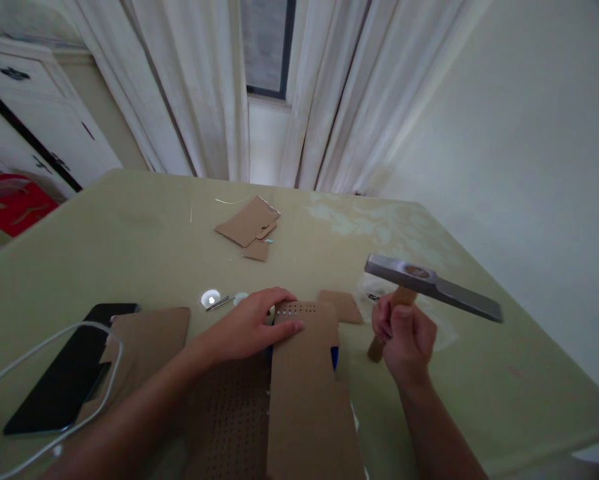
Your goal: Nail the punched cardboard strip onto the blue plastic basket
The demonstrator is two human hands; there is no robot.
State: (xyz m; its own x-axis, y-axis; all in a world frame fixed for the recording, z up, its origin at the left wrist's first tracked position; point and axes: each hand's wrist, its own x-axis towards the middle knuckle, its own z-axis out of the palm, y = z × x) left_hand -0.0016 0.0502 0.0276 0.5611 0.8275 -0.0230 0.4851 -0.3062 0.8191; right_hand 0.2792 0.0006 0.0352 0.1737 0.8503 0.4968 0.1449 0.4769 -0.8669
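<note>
My right hand (404, 340) is wrapped round the wooden handle of a hammer (434, 283). Its long grey metal head is raised over the table, pointing right. My left hand (254, 320) grips the far end of a long cardboard strip (307, 373), thumb on top and fingers at the far left edge, partly hidden. Rows of small holes run along that end of the strip. Something blue (334, 358) shows under its right side. Left of the strip lies a darker cardboard sheet (234, 413) full of holes, partly covered by my forearm.
A black tablet (59, 380), a cardboard piece (152, 340) and a white cable (114, 387) lie left. Metal pins (219, 303) rest beside a shiny round thing (210, 299). Cardboard scraps (249, 221) lie farther back, another scrap (342, 307) and a clear plastic bag (372, 293) right.
</note>
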